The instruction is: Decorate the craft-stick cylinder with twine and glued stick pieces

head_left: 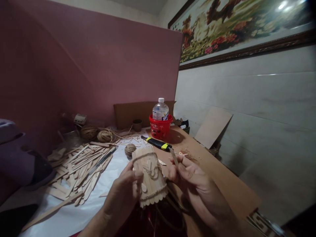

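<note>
My left hand (122, 187) is closed around the side of a craft-stick holder (149, 177), tilted in front of me. Upright wooden sticks with rounded ends form its wall, bound by twine near the top and bottom. A small twine and wood-chip decoration (151, 169) sits on its front. My right hand (196, 182) pinches a short piece of wooden craft stick (173, 156) between thumb and fingers, just right of the holder. Dark curved loops, perhaps scissor handles (184, 205), show under that hand; whether it grips them, I cannot tell.
A pile of craft sticks (81, 168) covers the table's left. Twine balls (105, 135) lie behind it, with a smaller twine ball (129, 150) nearer. A black-and-yellow utility knife (156, 143) lies before a red bucket (160, 129) holding a plastic bottle (160, 110). A wall borders the right.
</note>
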`<state>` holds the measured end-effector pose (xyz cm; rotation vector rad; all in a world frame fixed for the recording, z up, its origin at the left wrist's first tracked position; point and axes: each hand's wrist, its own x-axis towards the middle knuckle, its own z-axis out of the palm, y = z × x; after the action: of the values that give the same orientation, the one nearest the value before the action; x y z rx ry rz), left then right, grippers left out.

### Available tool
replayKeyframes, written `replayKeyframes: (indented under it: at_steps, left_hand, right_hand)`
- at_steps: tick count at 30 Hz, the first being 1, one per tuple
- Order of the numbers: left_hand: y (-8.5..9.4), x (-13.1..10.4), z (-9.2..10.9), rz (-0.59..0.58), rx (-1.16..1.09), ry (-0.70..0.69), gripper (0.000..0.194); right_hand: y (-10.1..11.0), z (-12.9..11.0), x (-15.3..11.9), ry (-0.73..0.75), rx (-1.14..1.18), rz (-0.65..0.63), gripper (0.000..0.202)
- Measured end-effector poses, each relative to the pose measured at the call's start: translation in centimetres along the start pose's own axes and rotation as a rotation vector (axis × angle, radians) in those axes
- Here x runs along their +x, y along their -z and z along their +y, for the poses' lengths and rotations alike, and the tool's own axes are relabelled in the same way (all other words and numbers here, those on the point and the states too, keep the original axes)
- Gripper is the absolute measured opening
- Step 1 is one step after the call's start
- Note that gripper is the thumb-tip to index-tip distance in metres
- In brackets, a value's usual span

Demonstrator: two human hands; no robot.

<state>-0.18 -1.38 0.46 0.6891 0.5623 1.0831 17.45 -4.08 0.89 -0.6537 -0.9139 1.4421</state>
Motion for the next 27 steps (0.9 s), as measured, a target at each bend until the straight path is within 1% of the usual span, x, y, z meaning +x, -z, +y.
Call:
replayKeyframes:
  at_steps: [2, 4, 5, 6, 8, 10, 12, 15, 18, 21, 24, 27]
  left_hand:
    - [0.2, 0.0, 0.4, 0.014, -0.015, -0.001, 0.024]
    - [0.4, 0.0, 0.7, 0.019, -0.032, 0.0, 0.004]
    - [0.4, 0.0, 0.8, 0.011, -0.039, 0.003, 0.004]
    - [0.5, 0.0, 0.9, -0.007, -0.043, 0.012, 0.007]
    - [0.7, -0.1, 0.8, -0.07, -0.04, 0.052, 0.006]
    - [0.8, -0.2, 0.7, -0.136, -0.026, 0.091, 0.018]
    - [0.9, -0.3, 0.5, -0.166, -0.008, 0.078, 0.029]
    - [0.7, -0.3, 0.2, -0.183, 0.018, 0.047, 0.041]
    - [0.5, -0.3, -0.2, -0.187, 0.053, 0.043, 0.049]
    - [0.4, -0.2, -0.9, -0.172, 0.083, 0.039, 0.054]
    - [0.5, -0.1, -1.5, -0.186, 0.124, 0.044, 0.057]
    - [0.3, -0.1, -1.7, -0.144, 0.205, 0.034, 0.059]
  right_hand:
    - [-0.5, -0.2, 0.6, 0.052, -0.004, 0.006, 0.013]
    - [-0.8, -0.1, 1.5, 0.07, -0.046, 0.002, 0.016]
    - [-0.9, 0.0, 2.1, 0.064, -0.091, -0.003, 0.019]
    - [-0.9, 0.1, 2.7, 0.062, -0.145, -0.001, 0.024]
    - [-0.8, 0.4, 3.9, 0.06, -0.244, -0.01, 0.036]
    - [-0.6, 0.6, 4.8, 0.033, -0.288, -0.034, 0.044]
    - [-0.3, 0.6, 5.2, 0.007, -0.318, -0.067, 0.047]
    - [0.1, 0.3, 5.0, 0.006, -0.366, -0.098, 0.048]
    - [0.6, -0.4, 4.6, 0.023, -0.42, -0.119, 0.048]
    - [0.8, -1.2, 4.4, 0.02, -0.491, -0.156, 0.044]
    - [1.1, -1.6, 4.4, 0.009, -0.55, -0.192, 0.042]
    - [1.4, -1.6, 4.6, 0.008, -0.575, -0.212, 0.042]
